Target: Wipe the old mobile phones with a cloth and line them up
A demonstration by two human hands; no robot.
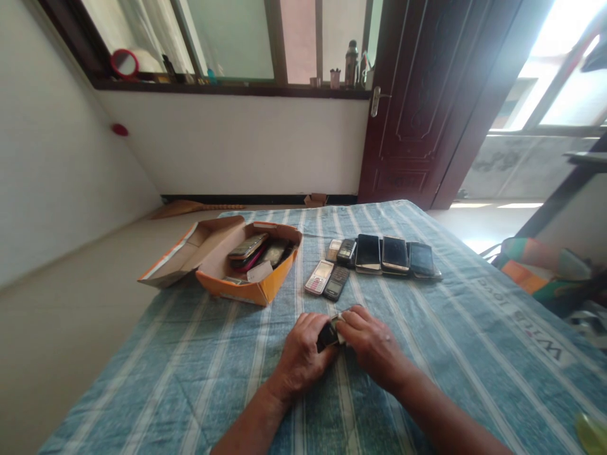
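Observation:
Near the front middle of the bed, my left hand (pixel 303 347) is closed around a small dark mobile phone (pixel 327 338). My right hand (pixel 372 341) meets it from the other side, its fingers bent and pressing a pale cloth-like piece (pixel 340 330) against the phone's end. My fingers cover much of both. Just beyond my hands lie a white keypad phone (pixel 319 277) and a black keypad phone (pixel 336 282), side by side. Behind them are a small pale phone (pixel 334 248) and another dark keypad phone (pixel 347 251).
Dark touchscreen phones (pixel 395 254) lie in a row to the right, some stacked. An orange cardboard box (pixel 270 287) with its lid open holds several more phones (pixel 249 248). A striped blue sheet (pixel 213 366) covers the bed. A dark red door (pixel 417 114) stands beyond.

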